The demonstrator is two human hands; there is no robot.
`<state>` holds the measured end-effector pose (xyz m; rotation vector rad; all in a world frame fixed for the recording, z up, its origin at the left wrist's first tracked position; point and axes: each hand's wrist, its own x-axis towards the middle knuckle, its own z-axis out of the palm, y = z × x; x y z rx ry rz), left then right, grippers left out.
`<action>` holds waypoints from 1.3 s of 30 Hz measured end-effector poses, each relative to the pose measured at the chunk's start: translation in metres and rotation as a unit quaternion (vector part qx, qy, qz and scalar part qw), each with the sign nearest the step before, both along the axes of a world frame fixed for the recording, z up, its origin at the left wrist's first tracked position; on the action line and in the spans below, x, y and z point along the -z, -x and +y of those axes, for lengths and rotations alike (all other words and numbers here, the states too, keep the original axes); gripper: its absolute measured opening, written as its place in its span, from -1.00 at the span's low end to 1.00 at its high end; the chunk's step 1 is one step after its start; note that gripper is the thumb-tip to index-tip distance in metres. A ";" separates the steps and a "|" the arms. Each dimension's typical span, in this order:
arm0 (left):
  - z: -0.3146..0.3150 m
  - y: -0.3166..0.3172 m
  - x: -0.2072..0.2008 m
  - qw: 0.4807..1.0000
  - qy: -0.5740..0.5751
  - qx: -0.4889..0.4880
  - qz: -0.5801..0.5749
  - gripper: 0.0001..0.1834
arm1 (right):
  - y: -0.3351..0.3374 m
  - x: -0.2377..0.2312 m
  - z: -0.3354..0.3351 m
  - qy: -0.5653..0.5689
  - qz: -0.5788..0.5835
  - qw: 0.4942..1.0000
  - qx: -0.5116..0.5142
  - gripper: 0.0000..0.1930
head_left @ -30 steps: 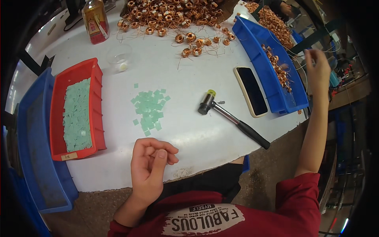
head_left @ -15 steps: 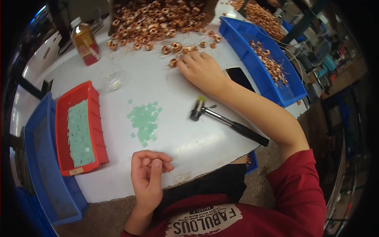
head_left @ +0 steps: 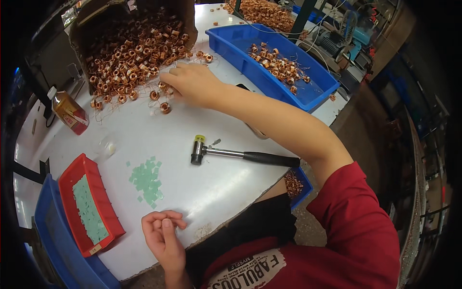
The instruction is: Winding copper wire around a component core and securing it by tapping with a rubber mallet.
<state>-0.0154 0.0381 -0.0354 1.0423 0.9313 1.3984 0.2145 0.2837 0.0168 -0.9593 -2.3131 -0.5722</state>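
Note:
My right hand (head_left: 192, 85) reaches to the front edge of a heap of copper wire coils (head_left: 126, 72). Its fingers are bent down around a small copper coil (head_left: 164, 87), which they partly hide. Two more coils lie loose just in front of those fingers, one of them a single coil (head_left: 165, 107) nearest me. My left hand (head_left: 163, 239) rests near the table's front edge, fingers curled inward with the thumb against them, and nothing shows in it. Beyond it lies a loose pile of pale green square pieces (head_left: 146, 180). A two-faced mallet (head_left: 226, 152) lies between my arms.
Coils spill from an open box (head_left: 190, 21). At the right stands a blue tray (head_left: 308, 98) with coils. On the left a red bin (head_left: 103, 200) of green squares sits beside a blue tray (head_left: 48, 221). A bottle (head_left: 69, 111) stands far left. A phone lies partly under my right forearm.
The view has turned, so the table things sit farther left. My right hand stays at the coils, now closer around one, with another lying nearer me. My left hand keeps its curled shape.

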 end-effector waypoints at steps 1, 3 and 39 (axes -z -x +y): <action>0.000 -0.001 0.000 1.000 0.005 -0.004 -0.004 -0.88 | 0.000 0.000 0.000 0.020 -0.050 0.998 0.014 -0.70; 0.000 -0.003 0.000 1.000 -0.001 -0.003 0.012 -0.88 | 0.003 0.003 -0.002 0.012 -0.120 0.992 0.021 -0.69; -0.003 -0.001 -0.007 1.000 -0.001 0.018 0.019 -0.90 | 0.035 0.019 -0.002 0.282 -0.040 0.959 -0.006 -0.77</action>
